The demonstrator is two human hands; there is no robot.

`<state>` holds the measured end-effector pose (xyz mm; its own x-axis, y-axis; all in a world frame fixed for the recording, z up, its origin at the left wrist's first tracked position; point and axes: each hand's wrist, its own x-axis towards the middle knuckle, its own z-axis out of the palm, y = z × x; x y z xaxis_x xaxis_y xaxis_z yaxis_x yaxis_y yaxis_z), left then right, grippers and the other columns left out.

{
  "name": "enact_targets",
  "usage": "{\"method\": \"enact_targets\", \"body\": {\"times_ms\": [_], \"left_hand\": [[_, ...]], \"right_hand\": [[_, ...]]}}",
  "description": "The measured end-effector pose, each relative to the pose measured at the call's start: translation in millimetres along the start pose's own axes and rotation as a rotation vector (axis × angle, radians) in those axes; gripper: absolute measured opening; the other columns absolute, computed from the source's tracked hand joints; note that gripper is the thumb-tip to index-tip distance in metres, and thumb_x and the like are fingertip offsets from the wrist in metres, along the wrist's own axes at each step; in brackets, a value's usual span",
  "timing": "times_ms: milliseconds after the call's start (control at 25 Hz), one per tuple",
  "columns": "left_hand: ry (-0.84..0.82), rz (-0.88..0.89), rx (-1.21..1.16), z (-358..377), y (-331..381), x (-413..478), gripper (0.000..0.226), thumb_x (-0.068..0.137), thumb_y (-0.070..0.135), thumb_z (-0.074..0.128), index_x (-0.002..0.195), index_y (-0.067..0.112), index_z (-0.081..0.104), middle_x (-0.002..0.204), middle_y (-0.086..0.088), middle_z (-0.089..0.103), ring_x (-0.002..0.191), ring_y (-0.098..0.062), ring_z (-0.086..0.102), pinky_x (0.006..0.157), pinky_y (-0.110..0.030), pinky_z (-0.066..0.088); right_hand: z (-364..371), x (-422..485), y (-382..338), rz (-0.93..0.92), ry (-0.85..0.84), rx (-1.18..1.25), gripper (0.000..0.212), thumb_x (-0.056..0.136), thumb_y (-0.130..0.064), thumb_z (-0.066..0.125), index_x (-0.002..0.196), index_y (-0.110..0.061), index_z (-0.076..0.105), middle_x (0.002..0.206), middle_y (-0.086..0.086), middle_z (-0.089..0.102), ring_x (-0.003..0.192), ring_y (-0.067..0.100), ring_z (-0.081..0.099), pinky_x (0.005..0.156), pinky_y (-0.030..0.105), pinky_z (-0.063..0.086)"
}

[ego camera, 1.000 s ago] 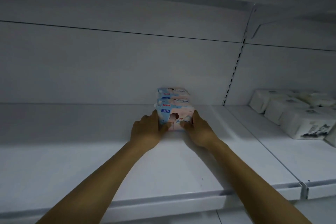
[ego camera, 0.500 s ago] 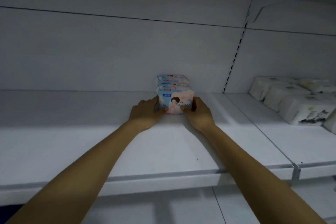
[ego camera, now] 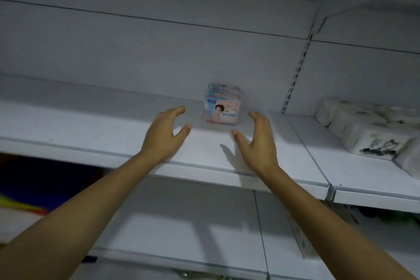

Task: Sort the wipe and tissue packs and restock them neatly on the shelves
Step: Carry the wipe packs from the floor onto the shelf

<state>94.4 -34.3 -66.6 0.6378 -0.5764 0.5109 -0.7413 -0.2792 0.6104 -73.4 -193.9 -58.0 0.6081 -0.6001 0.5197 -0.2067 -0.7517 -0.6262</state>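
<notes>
One bundle of wipe packs (ego camera: pixel 222 107), standing near the back edge of the shelf (ego camera: pixel 91 129), printed face forward. Left hand (ego camera: pixel 166 134) and right hand (ego camera: pixel 256 141): empty, fingers spread apart, not touching it. The bundle lies ahead, between them, both about equally near.

A slotted metal upright (ego camera: pixel 295 75) is fixed on the grey back panel (ego camera: pixel 136 57). Far to the lower left of this upright, a blurred blue, yellow and red object (ego camera: pixel 34 188) is seen.
</notes>
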Motion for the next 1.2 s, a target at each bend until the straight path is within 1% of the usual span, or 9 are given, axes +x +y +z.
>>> {"method": "enact_targets", "body": {"times_ms": [120, 320, 440, 560, 640, 720, 840, 1040, 1200], "left_hand": [[0.173, -0.025, 0.156, -38.4, 0.7, -69.0, 0.049, 0.093, 0.036, 0.053, 0.137, 0.017, 0.048, 0.137, 0.000, 0.052, 0.123, -0.010, 0.045, 0.096, -0.016, 0.031], [0.161, -0.143, 0.500, -96.8, -26.9, -189.5, 0.067, 0.087, 0.044, 0.049, 0.144, 0.010, 0.038, 0.151, -0.006, 0.038, 0.138, -0.023, 0.034, 0.109, -0.036, 0.028], [0.123, -0.344, 0.704, -124.0, -46.8, -266.5, 0.078, 0.082, 0.045, 0.060, 0.146, 0.010, 0.033, 0.152, -0.007, 0.035, 0.140, -0.025, 0.032, 0.109, -0.041, 0.031], [0.055, -0.578, 0.774, -142.1, -69.0, -346.4, 0.080, 0.077, 0.050, 0.063, 0.142, 0.008, 0.041, 0.145, -0.009, 0.046, 0.134, -0.026, 0.044, 0.102, -0.046, 0.042], [-0.004, -0.708, 0.791, -149.8, -85.4, -397.8, 0.080, 0.081, 0.059, 0.045, 0.142, 0.007, 0.043, 0.146, -0.010, 0.045, 0.133, -0.026, 0.045, 0.101, -0.047, 0.043], [-0.027, -0.837, 0.787, -155.5, -103.7, -443.1, 0.082, 0.084, 0.063, 0.033, 0.145, 0.008, 0.039, 0.151, -0.009, 0.038, 0.138, -0.026, 0.038, 0.106, -0.048, 0.035], [-0.019, -0.979, 0.758, -171.3, -140.8, -495.3, 0.084, 0.084, 0.063, 0.032, 0.146, 0.007, 0.036, 0.152, -0.011, 0.036, 0.139, -0.028, 0.035, 0.107, -0.050, 0.032], [-0.071, -1.134, 0.600, -203.6, -221.3, -547.4, 0.083, 0.086, 0.063, 0.028, 0.143, 0.004, 0.040, 0.148, -0.016, 0.040, 0.136, -0.033, 0.039, 0.106, -0.052, 0.035], [-0.173, -1.250, 0.484, -202.3, -291.2, -593.0, 0.078, 0.084, 0.052, 0.038, 0.146, 0.004, 0.035, 0.151, -0.018, 0.035, 0.138, -0.035, 0.034, 0.111, -0.052, 0.031]], "right_hand": [[15.8, -33.2, -28.5, -0.223, -0.006, 0.025, 0.065, 0.090, -0.035, 0.060, 0.145, -0.011, 0.034, 0.151, 0.008, 0.035, 0.140, 0.022, 0.029, 0.113, 0.036, 0.026], [72.5, -106.0, -76.2, -0.545, -0.228, -0.023, 0.065, 0.089, -0.041, 0.051, 0.144, -0.009, 0.037, 0.151, 0.012, 0.036, 0.141, 0.027, 0.030, 0.114, 0.041, 0.025], [105.5, -147.4, -95.9, -0.747, -0.405, -0.068, 0.065, 0.088, -0.042, 0.052, 0.143, -0.012, 0.039, 0.149, 0.011, 0.039, 0.139, 0.028, 0.035, 0.110, 0.044, 0.029], [142.8, -193.7, -104.9, -0.851, -0.565, -0.127, 0.069, 0.080, -0.035, 0.071, 0.139, -0.011, 0.044, 0.138, 0.013, 0.051, 0.125, 0.032, 0.051, 0.102, 0.045, 0.039], [168.2, -227.2, -108.5, -0.862, -0.677, -0.188, 0.076, 0.073, -0.031, 0.079, 0.137, -0.011, 0.046, 0.130, 0.012, 0.058, 0.120, 0.032, 0.056, 0.102, 0.048, 0.041], [195.2, -258.4, -114.5, -0.885, -0.757, -0.251, 0.082, 0.067, -0.036, 0.083, 0.136, -0.010, 0.048, 0.130, 0.012, 0.059, 0.123, 0.032, 0.055, 0.105, 0.052, 0.038], [242.7, -299.6, -132.0, -0.934, -0.859, -0.310, 0.089, 0.065, -0.043, 0.082, 0.138, -0.011, 0.044, 0.136, 0.016, 0.054, 0.128, 0.033, 0.050, 0.112, 0.052, 0.025], [331.1, -353.6, -156.3, -0.862, -1.026, -0.362, 0.087, 0.061, -0.045, 0.083, 0.135, -0.010, 0.052, 0.134, 0.017, 0.056, 0.123, 0.032, 0.055, 0.108, 0.049, 0.021], [407.5, -395.7, -135.4, -0.708, -1.205, -0.398, 0.068, 0.074, -0.045, 0.064, 0.130, -0.008, 0.056, 0.128, 0.015, 0.060, 0.119, 0.033, 0.058, 0.104, 0.055, 0.037]]}}
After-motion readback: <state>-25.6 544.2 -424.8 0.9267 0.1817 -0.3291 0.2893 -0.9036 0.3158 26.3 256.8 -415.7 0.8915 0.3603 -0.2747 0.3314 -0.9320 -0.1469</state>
